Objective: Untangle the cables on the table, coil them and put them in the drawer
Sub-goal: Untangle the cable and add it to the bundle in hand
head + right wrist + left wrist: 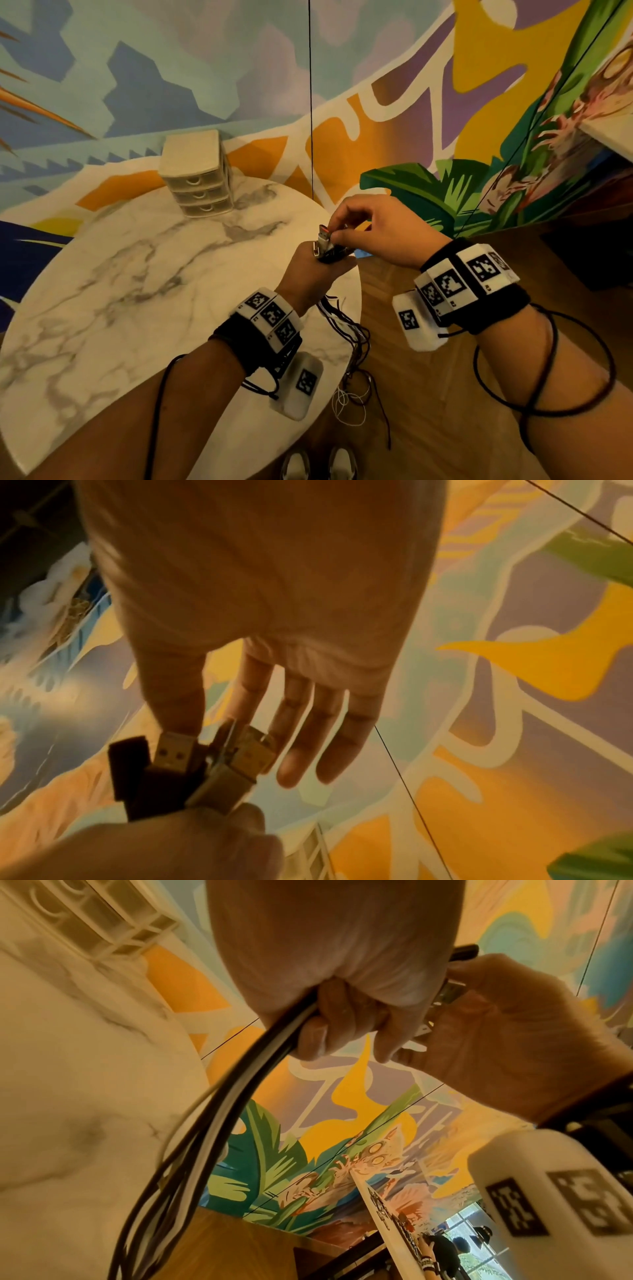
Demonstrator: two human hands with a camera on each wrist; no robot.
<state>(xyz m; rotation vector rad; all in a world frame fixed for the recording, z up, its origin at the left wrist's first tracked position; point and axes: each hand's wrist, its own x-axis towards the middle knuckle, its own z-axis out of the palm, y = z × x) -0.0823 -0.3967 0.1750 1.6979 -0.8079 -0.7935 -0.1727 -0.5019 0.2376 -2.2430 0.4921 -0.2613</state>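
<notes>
The left hand (308, 274) was fisted around a bundle of cables (219, 1123), black and white, just past the table's (102, 291) near edge. Their plugs (205, 758) stuck up out of the fist; the loose lengths hung below it, off the table's edge. The right hand (373, 233) met the left from above, thumb and forefinger pinching one plug, other fingers relaxed. The drawers (198, 178) stood at the table's far side, all three closed.
</notes>
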